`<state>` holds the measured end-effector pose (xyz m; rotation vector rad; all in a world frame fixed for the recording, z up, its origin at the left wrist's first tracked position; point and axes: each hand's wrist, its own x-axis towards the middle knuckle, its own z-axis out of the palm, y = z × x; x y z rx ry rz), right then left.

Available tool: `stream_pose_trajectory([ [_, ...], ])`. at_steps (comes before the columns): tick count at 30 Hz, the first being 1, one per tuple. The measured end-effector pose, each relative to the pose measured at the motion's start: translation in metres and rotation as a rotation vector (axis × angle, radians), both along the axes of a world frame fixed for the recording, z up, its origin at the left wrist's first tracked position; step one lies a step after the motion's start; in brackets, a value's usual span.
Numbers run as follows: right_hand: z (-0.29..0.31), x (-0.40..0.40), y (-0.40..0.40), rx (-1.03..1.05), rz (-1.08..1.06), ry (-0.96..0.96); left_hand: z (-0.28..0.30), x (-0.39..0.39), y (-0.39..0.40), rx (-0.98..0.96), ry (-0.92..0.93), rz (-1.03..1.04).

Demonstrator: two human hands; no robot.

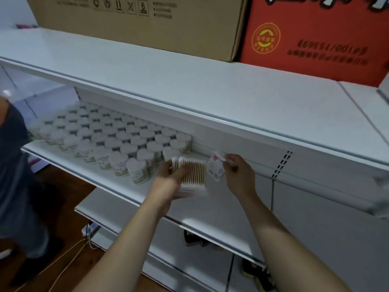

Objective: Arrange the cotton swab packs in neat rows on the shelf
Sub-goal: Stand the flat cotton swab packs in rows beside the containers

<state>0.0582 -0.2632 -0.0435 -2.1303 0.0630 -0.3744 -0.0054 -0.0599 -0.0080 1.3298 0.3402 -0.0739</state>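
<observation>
My left hand (171, 182) holds a flat clear pack of wooden-stick cotton swabs (193, 173) just above the white middle shelf (130, 187). My right hand (236, 168) pinches the top of a small white pack with a red label (215, 167), held upright beside the swab pack. Several rows of round white-lidded swab tubs (117, 135) fill the left part of the same shelf, right up to my left hand.
A brown carton (147, 24) and a red carton (311, 36) stand on the top shelf (189, 85). A person in dark clothes (14, 175) stands at the left. A lower shelf (189, 226), a cable on the wooden floor (69, 256) and shoes lie below.
</observation>
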Motion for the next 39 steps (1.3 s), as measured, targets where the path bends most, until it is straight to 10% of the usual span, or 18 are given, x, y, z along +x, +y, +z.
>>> stream_pose_trajectory([
  [28,-0.043,0.084,0.082,-0.592,-0.302,-0.045,0.003,0.067,0.093,-0.025,-0.003,-0.357],
  [34,-0.015,0.027,0.094,-0.103,-0.41,-0.163,-0.001,0.07,0.086,-0.01,-0.088,-0.354],
  [39,0.02,-0.047,0.126,0.369,-0.111,0.099,0.001,0.062,0.073,0.019,-0.162,-0.345],
])
